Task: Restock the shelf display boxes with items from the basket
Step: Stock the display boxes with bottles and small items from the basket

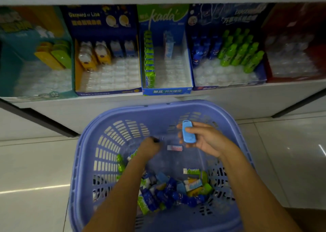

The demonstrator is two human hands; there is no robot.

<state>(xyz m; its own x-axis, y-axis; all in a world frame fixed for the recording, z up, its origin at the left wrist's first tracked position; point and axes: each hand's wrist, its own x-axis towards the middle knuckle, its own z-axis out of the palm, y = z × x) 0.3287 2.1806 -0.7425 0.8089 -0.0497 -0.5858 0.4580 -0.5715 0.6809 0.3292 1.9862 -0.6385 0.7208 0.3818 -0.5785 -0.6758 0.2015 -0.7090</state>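
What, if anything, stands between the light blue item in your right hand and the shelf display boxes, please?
Nothing visible blocks it. The right hand grips the light blue item near the far wall of the basket. Beyond that rim, only open space reaches the display boxes, which are open on top.

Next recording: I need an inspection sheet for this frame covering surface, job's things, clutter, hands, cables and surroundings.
Surface: white shelf carrying a row of display boxes.
Job's things: lilac basket on the floor, with mixed blue, green and yellow packs heaped at its near side. The kada box holds one green row and a lone blue-white pack; most slots are vacant. The red box looks unfilled.
Clutter: nothing seen.
Hands: right hand grips a light blue item above the basket. Left hand reaches into the basket; its grip is unclear.
Cables: nothing seen.
Surroundings: pale tiled floor, dim light.
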